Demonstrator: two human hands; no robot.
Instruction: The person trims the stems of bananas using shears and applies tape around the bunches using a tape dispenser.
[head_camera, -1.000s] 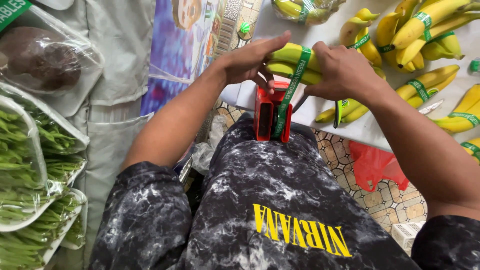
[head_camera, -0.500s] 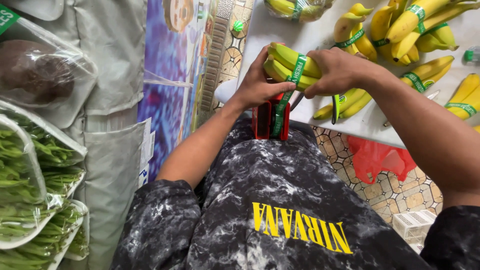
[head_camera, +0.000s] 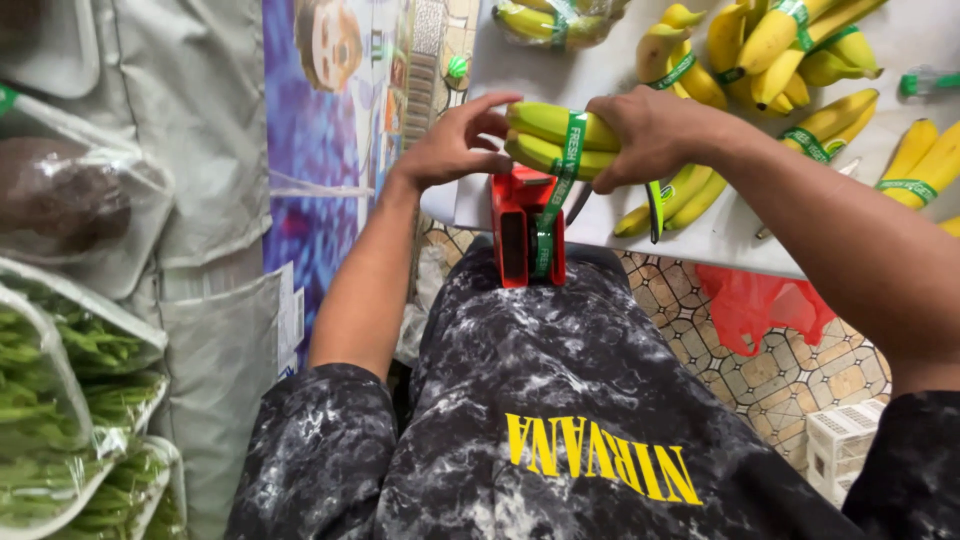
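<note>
At the desk's (head_camera: 700, 240) near edge, both hands grasp a small banana bunch (head_camera: 545, 140) — left hand (head_camera: 455, 145) at its tips, right hand (head_camera: 650, 135) clenched around it. Green tape (head_camera: 572, 150) from the red dispenser (head_camera: 528, 228) already circles it, uncut; banded bunches (head_camera: 800, 60) lie behind.

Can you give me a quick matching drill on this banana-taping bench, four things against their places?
1. red tape dispenser
2. left hand
3. right hand
4. wrapped trays of green beans

a. far left of the view
b. at the table edge, below the banana bunch
c. on the bunch's left tip
d. over the bunch's right end

Pairs: 1-b, 2-c, 3-d, 4-a
</note>
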